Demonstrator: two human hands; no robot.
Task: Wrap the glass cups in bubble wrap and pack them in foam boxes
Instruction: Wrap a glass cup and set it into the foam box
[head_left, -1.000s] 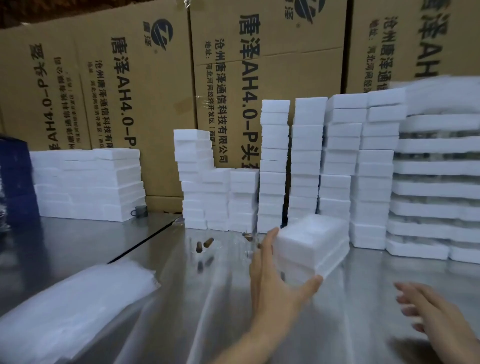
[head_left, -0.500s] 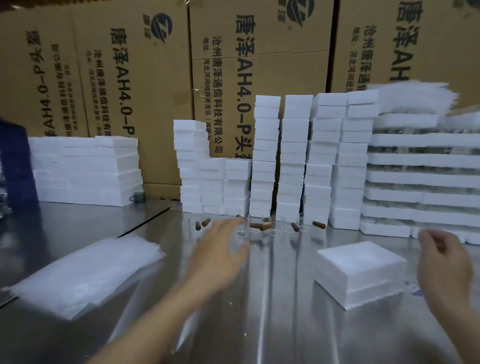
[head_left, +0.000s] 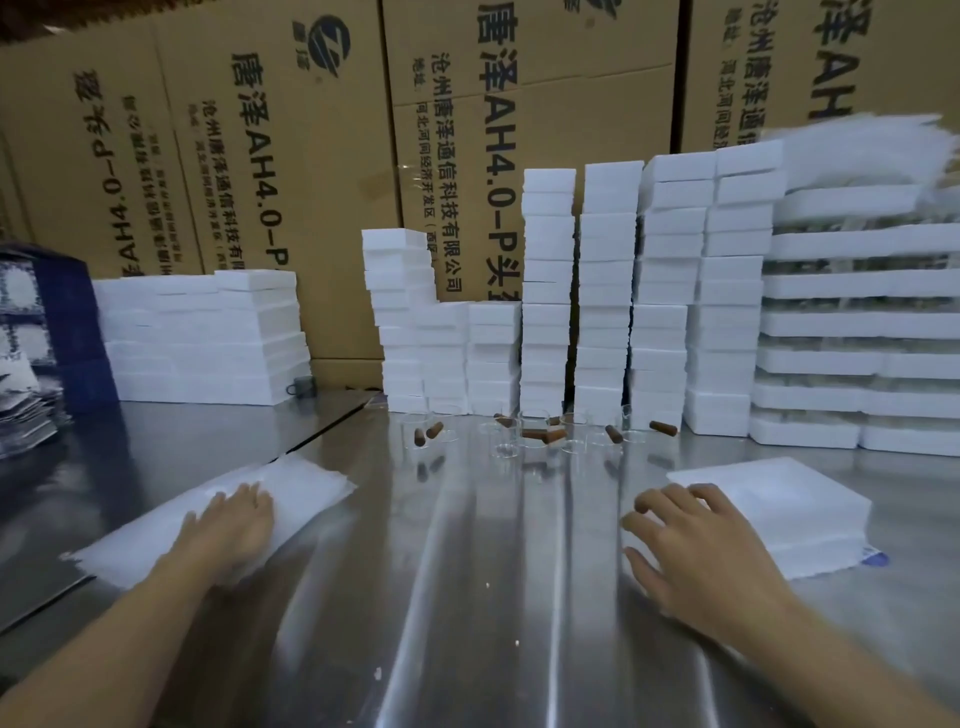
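Observation:
Several clear glass cups (head_left: 534, 422) with brown wooden handles stand in a loose row on the steel table, in front of the foam stacks. My left hand (head_left: 232, 519) rests flat on a pile of white bubble wrap sheets (head_left: 301, 486) at the left. A white foam box (head_left: 789, 506) lies on the table at the right. At its left edge is my right hand (head_left: 691, 545), fingers spread and loosely bent, touching the box and gripping nothing.
Tall stacks of white foam boxes (head_left: 602, 291) line the back of the steel table (head_left: 493, 597), with a lower stack (head_left: 208, 338) at left and wide foam trays (head_left: 857, 322) at right. Brown cartons (head_left: 291, 156) form a wall behind. Blue packaging (head_left: 31, 343) sits far left.
My left hand swung from the middle of the table onto the bubble wrap pile at the left. My right hand came down from the far right to the foam box's left edge.

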